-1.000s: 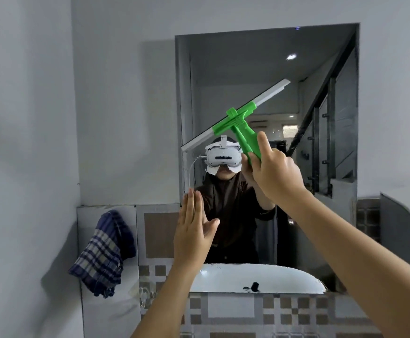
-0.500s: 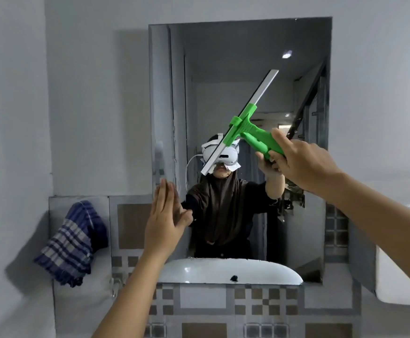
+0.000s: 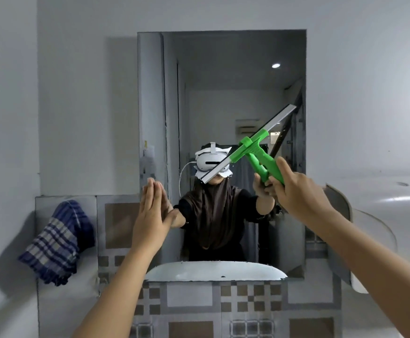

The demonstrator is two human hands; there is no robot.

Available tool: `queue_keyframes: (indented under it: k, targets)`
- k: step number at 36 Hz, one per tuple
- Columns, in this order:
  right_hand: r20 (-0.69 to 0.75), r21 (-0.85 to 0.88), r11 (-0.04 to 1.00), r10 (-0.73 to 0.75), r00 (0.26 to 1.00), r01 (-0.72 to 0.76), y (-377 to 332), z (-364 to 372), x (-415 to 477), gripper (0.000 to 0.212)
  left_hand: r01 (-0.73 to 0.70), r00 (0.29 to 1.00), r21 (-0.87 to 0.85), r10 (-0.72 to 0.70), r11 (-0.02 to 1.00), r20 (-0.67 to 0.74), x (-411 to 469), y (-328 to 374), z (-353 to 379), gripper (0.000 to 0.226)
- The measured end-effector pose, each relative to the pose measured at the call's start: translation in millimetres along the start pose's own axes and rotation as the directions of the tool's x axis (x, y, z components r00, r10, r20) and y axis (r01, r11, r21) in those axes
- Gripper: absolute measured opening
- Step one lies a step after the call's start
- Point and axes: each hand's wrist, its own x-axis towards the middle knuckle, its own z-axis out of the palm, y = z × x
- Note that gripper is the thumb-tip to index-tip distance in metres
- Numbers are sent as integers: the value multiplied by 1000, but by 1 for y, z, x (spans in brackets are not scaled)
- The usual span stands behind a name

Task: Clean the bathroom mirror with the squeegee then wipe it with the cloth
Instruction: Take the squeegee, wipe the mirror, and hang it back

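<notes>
The rectangular bathroom mirror (image 3: 223,93) hangs on the grey wall ahead and reflects a person wearing a headset. My right hand (image 3: 296,193) grips the green handle of the squeegee (image 3: 255,147). Its white blade lies slanted across the mirror's right half, upper end near the right edge. My left hand (image 3: 153,211) is flat with fingers together, pressed against the mirror's lower left edge and holding nothing. A blue checked cloth (image 3: 57,242) hangs on the tiled wall at the left, apart from both hands.
Below the mirror runs a tiled backsplash (image 3: 223,306) with brown and grey squares. The white sink shows only as a reflection at the mirror's bottom. A curved white ledge (image 3: 374,230) juts out at the right, with a dark handle beside it.
The squeegee blade has swept from the mirror's upper middle to the right and down, staying slanted. My view shifted sideways. My left hand stays flat on the mirror's lower left.
</notes>
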Motion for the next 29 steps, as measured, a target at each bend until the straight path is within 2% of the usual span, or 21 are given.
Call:
queue_keyframes:
  k: [4, 8, 12, 15, 18, 21, 29]
  targets:
    - [30, 23, 982, 187, 982, -188, -17, 9, -19, 39, -43, 999, -10, 43, 999, 24, -2, -9, -3, 92]
    - [38, 195, 910, 365, 930, -365, -54, 20, -39, 37, -87, 996, -67, 88, 994, 25, -5, -12, -6, 90]
    - [73, 373, 735, 586, 807, -567, -101, 34, -39, 26, -65, 997, -125, 69, 990, 32, -9, -13, -3, 85]
    - [97, 486, 583, 705, 703, -651, -140, 41, -30, 24, -79, 996, -157, 86, 984, 39, -13, -16, 0, 79]
    - [125, 573, 476, 754, 645, -667, -176, 47, -18, 19, -121, 992, -117, 125, 986, 24, -15, -17, -1, 79]
    - [148, 606, 423, 772, 618, -673, -209, 55, -5, 20, -115, 992, -109, 120, 987, 45, -18, -19, -2, 82]
    - [168, 568, 472, 735, 657, -674, -254, 64, 15, 22, -162, 982, -171, 176, 972, 66, -23, -22, -6, 71]
